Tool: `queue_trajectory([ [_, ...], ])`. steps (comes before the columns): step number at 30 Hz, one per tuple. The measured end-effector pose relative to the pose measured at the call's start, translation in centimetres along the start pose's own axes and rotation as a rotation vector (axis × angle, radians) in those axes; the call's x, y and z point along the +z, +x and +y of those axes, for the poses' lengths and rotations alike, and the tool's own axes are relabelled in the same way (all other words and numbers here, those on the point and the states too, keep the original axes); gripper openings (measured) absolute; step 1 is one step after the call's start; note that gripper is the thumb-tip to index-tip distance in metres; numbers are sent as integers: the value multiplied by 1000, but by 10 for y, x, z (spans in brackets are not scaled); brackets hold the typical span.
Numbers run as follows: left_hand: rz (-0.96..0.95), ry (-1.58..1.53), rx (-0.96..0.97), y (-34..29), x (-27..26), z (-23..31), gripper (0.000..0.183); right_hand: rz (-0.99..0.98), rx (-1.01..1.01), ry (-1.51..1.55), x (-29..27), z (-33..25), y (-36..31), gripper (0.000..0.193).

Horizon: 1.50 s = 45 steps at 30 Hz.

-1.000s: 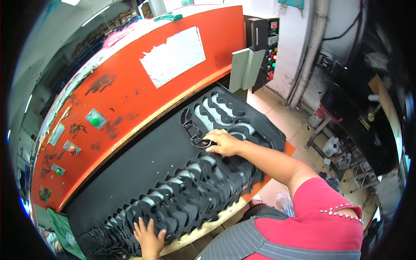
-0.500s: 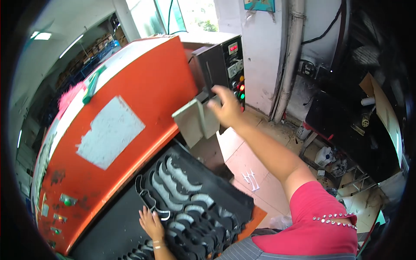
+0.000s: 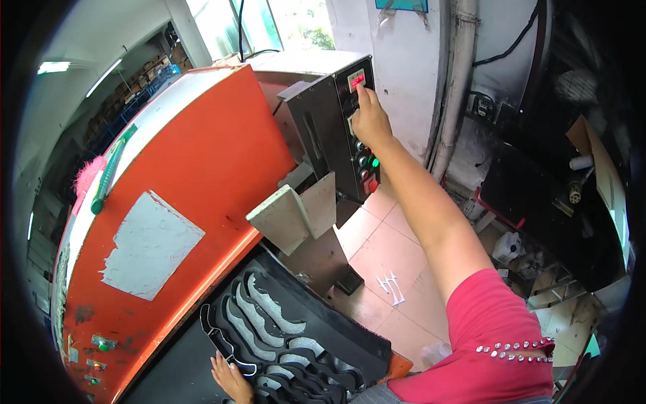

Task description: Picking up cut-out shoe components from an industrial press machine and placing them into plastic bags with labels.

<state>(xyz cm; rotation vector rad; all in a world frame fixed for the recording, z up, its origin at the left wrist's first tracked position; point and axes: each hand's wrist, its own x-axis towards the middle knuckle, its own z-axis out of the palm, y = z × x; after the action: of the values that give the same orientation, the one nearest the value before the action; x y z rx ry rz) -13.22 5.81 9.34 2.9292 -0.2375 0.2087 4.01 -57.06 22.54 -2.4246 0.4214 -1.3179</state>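
My right hand [image 3: 372,120] is raised to the black control box [image 3: 316,128]. Its fingers reach up, tips at the lower edge of the red digital display [image 3: 356,80], and nothing is held in it; part of the panel lies hidden behind it. Low in the picture, my left hand [image 3: 231,379] rests with fingers apart beside a cutting die [image 3: 223,342], a thin curved outline with a bright edge. The fingertips are at the die's near end. Under the die is a black sheet [image 3: 182,357], where wavy grey and black strips [image 3: 269,299] lie in rows.
A large orange press [image 3: 195,135] with a torn pale paper patch [image 3: 151,246] fills the left. Two pale plates [image 3: 286,219] jut out by the control box. Green and red buttons [image 3: 372,185] sit below the display. White scraps [image 3: 390,288] lie on the tiled floor; a black table [image 3: 552,202] stands right.
My right hand has moved up from beside the control box to its display. My left hand stays by the die. The view has shifted a little.
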Motion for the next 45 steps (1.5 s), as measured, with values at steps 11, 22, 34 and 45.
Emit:
queue_trajectory([
  [11, 6, -71, -53, -7, 12, -13, 50, -66, -286, -350, -20, 8, 14, 38],
  [22, -58, -212, -41, 11, 6, -6, 48, -64, -560, 295, -29, -171, -138, 48],
  [34, -203, -435, 198, 47, 4, -42, 70, -976, -299, 416, -27, -325, -385, 70],
  [45, -231, -367, 209, 54, 4, -43, 66, -740, -184, 435, -22, -335, -407, 56],
])
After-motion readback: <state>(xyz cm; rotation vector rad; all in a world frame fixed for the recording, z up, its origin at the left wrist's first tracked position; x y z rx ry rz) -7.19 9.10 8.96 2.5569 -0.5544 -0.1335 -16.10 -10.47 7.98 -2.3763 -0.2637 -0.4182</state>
